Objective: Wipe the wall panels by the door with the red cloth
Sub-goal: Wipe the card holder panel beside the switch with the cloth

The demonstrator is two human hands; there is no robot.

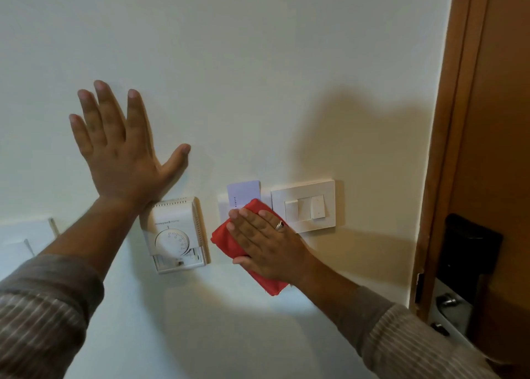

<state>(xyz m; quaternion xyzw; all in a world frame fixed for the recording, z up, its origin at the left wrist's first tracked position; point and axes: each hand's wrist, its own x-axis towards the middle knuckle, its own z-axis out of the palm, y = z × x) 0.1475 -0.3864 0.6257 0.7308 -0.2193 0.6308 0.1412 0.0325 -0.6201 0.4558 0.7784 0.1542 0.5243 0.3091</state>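
My right hand [265, 242], a ring on one finger, lies flat on the folded red cloth [226, 239] and presses it against the key-card holder panel [223, 211], which is mostly hidden under the cloth. A pale card [243, 191] sticks up out of that holder. Just to the right is the white light-switch panel [305, 206], touching distance from my fingertips. The white thermostat [175, 235] with a round dial hangs to the left of the cloth. My left hand [120, 146] rests open and flat on the bare wall above the thermostat, holding nothing.
A wooden door frame [447, 149] and door [504, 120] stand at the right, with a black lock plate [470, 249] and a metal handle [447, 301]. Bare cream wall [258, 63] spreads above the panels. A small hook or fitting [53, 226] shows at the far left.
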